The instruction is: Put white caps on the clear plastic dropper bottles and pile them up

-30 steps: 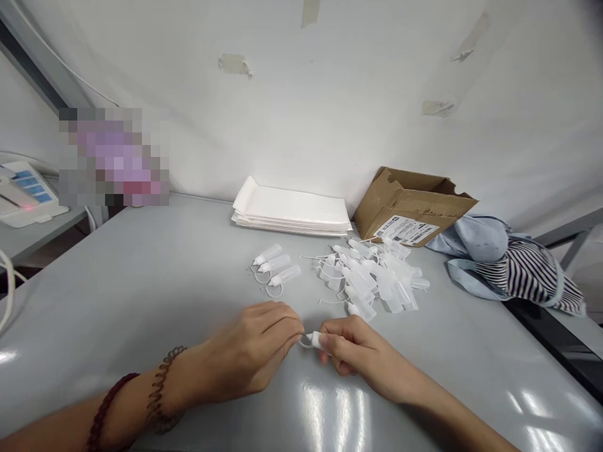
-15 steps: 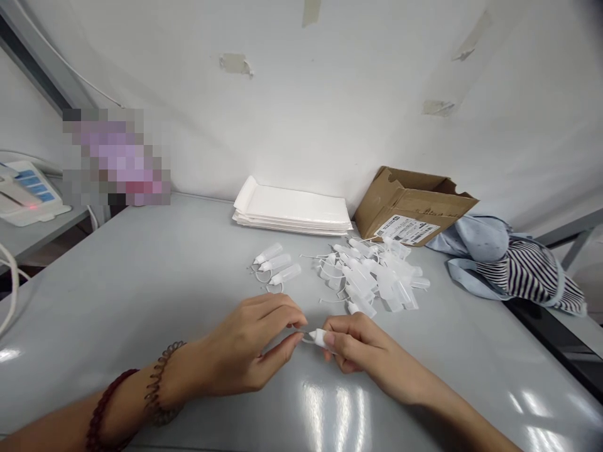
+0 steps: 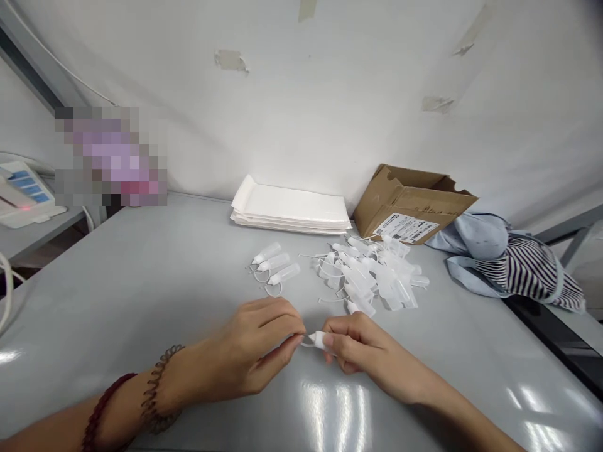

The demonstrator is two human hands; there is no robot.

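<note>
My right hand (image 3: 355, 342) grips a small white needle-tip squeeze bottle (image 3: 319, 339), its nozzle pointing left; the fingers hide most of the body. At that nozzle, my left hand (image 3: 268, 342) has thumb and fingertips pinched together. A thin white cap strap (image 3: 307, 344) curves from the bottle's neck into this pinch, where its end is hidden. Beyond the left hand, three similar bottles (image 3: 285, 274) lie side by side with their strap loops toward the left. A loose pile of more such bottles (image 3: 360, 276) lies past the right hand.
White padded envelopes (image 3: 296, 204) are stacked against the wall. An open cardboard box (image 3: 409, 204) stands behind the pile, with a striped cloth bag (image 3: 527, 270) to its right. A white device (image 3: 28, 194) sits on a side surface at far left. The grey table (image 3: 155, 263) is glossy.
My left thumb and fingertips have closed together at the bottle's nozzle; a gap showed between them before. The right hand keeps its hold, and the view has shifted slightly.
</note>
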